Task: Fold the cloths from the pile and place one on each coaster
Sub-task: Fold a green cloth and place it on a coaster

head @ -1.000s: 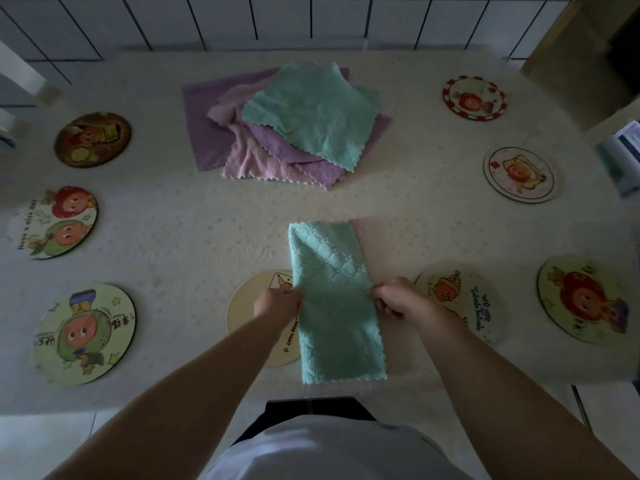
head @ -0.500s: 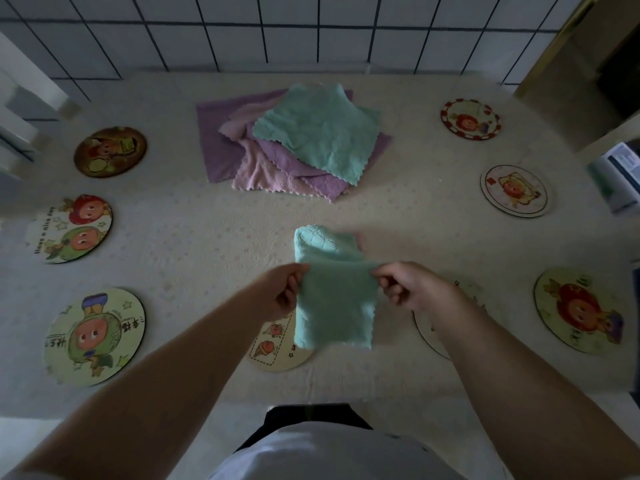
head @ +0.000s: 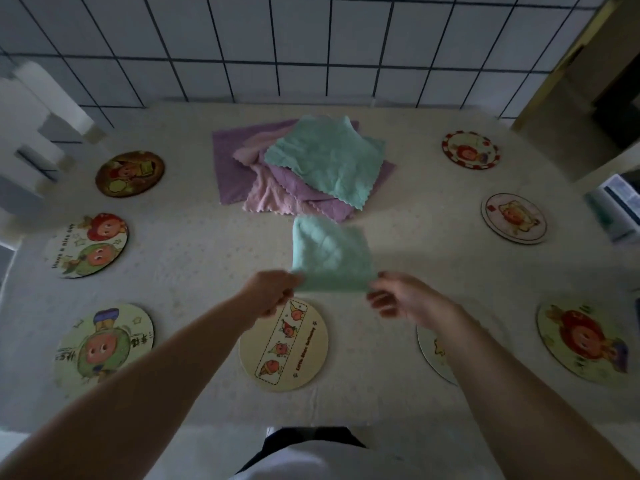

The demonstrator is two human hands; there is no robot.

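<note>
A mint-green cloth, folded into a small square, is stretched between my left hand and my right hand. Each hand pinches one near corner, and the far part reaches toward the pile. The pile of cloths lies at the table's far middle: a mint one on top, with purple and pink ones beneath. Just below my hands lies a cream coaster printed with a strip of small figures. My right forearm partly covers another coaster.
Round cartoon coasters ring the table: three on the left and three on the right. A tiled wall stands behind. A white object sits at the right edge.
The long folded strip was lifted and its near half brought over, which makes a shorter square. My hands moved away from me, uncovering the cream coaster. The camera tilted up.
</note>
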